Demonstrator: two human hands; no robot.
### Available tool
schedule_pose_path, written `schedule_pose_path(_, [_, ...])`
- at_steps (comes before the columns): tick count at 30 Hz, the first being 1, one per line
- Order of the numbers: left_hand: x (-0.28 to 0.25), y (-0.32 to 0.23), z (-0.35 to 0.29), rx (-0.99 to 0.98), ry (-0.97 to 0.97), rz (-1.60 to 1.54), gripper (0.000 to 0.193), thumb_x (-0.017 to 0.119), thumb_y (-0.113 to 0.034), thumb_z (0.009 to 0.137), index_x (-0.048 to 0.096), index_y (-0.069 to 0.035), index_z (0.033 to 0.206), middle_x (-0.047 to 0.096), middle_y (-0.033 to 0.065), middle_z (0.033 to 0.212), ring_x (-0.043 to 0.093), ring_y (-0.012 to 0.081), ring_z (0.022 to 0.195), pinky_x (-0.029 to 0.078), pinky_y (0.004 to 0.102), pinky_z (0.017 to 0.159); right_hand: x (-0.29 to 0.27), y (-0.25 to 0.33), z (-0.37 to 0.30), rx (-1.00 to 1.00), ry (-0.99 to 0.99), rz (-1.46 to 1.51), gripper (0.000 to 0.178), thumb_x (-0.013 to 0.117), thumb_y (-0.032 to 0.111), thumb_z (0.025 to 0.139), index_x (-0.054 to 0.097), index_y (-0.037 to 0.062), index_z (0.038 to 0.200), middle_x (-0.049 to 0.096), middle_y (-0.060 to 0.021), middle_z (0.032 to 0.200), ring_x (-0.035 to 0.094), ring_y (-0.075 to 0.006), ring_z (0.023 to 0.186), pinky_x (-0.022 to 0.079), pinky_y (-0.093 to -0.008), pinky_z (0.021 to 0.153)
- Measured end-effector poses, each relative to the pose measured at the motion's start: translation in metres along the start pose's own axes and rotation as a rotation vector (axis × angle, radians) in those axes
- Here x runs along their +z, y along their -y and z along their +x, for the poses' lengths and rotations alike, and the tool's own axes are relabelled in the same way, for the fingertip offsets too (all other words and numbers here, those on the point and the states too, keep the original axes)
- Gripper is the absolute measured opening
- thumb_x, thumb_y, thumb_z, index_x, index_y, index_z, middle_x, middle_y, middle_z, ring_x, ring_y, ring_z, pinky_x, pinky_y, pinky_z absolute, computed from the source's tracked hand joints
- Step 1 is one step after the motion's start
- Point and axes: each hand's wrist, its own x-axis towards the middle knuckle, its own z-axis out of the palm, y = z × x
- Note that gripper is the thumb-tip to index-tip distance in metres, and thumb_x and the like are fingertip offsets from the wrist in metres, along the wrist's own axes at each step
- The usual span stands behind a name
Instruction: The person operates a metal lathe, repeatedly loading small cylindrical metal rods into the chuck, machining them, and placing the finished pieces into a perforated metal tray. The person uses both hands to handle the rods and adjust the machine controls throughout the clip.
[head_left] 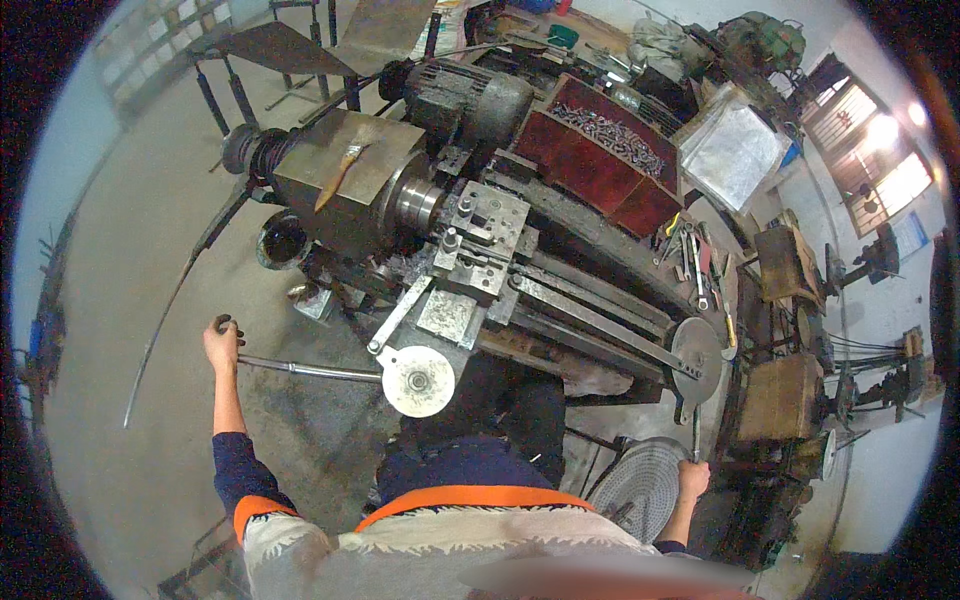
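My left hand [222, 345] is closed round the dark end of a long metal lever [325, 371]. That lever runs right to a pale round disc [418, 381] at the front of a small lathe. Lower right, my right hand [692, 479] is wrapped round a second lever [697, 430], which hangs from a grey round plate [694, 352] at the lathe's right end. Flat metal links join both discs to the slide assembly [487, 232]. Left of the slide, the shiny spindle chuck [416, 205] projects from the headstock [300, 160]. Whatever is in the chuck is too small to tell.
A wooden-handled brush [341, 178] lies on the headstock. Behind are an electric motor [470, 100] and a red bin [590, 165] of small metal parts. Wrenches [698, 262] lie to the right. A perforated round stool seat [640, 490] stands beside my right arm.
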Motion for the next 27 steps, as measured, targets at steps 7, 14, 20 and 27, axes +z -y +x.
schedule_pose_path(7, [0.008, 0.061, -0.003, -0.100, -0.242, -0.291, 0.025, 0.052, -0.006, 0.077, 0.055, 0.006, 0.099, 0.060, 0.0152, 0.077, 0.059, 0.0184, 0.059, 0.048, 0.0268, 0.049, 0.006, -0.018, 0.026, -0.040, -0.130, -0.105, 0.034, 0.057, 0.031, 0.063, 0.061, 0.0003, 0.076, 0.061, -0.0223, 0.079, 0.059, -0.0410, 0.078, 0.047, -0.0466, 0.071])
schedule_pose_path(14, [0.078, 0.003, 0.027, -0.127, -0.288, -0.194, 0.035, 0.057, -0.007, 0.068, 0.056, 0.005, 0.101, 0.062, 0.0162, 0.080, 0.062, 0.0205, 0.059, 0.049, 0.0321, 0.055, 0.017, -0.034, 0.125, -0.071, 0.032, -0.100, 0.038, 0.058, 0.032, 0.065, 0.058, -0.0008, 0.085, 0.061, -0.0218, 0.086, 0.058, -0.0408, 0.083, 0.045, -0.0482, 0.073])
schedule_pose_path(20, [0.144, -0.057, 0.062, 0.134, -0.099, 0.018, 0.023, 0.058, -0.006, 0.067, 0.060, 0.005, 0.088, 0.063, 0.0134, 0.075, 0.063, 0.0203, 0.061, 0.051, 0.0301, 0.053, 0.034, -0.048, 0.103, -0.117, 0.049, -0.072, 0.036, 0.057, 0.034, 0.068, 0.056, -0.0005, 0.077, 0.061, -0.0232, 0.081, 0.059, -0.0399, 0.079, 0.046, -0.0469, 0.071])
schedule_pose_path(27, [0.152, -0.055, 0.069, 0.034, -0.072, -0.193, 0.024, 0.057, -0.007, 0.068, 0.060, 0.004, 0.090, 0.063, 0.0119, 0.076, 0.061, 0.0185, 0.061, 0.051, 0.0305, 0.053, 0.011, -0.018, 0.023, -0.010, 0.136, -0.059, 0.041, 0.053, 0.036, 0.073, 0.058, -0.0027, 0.085, 0.061, -0.0245, 0.086, 0.058, -0.0412, 0.083, 0.047, -0.0459, 0.073])
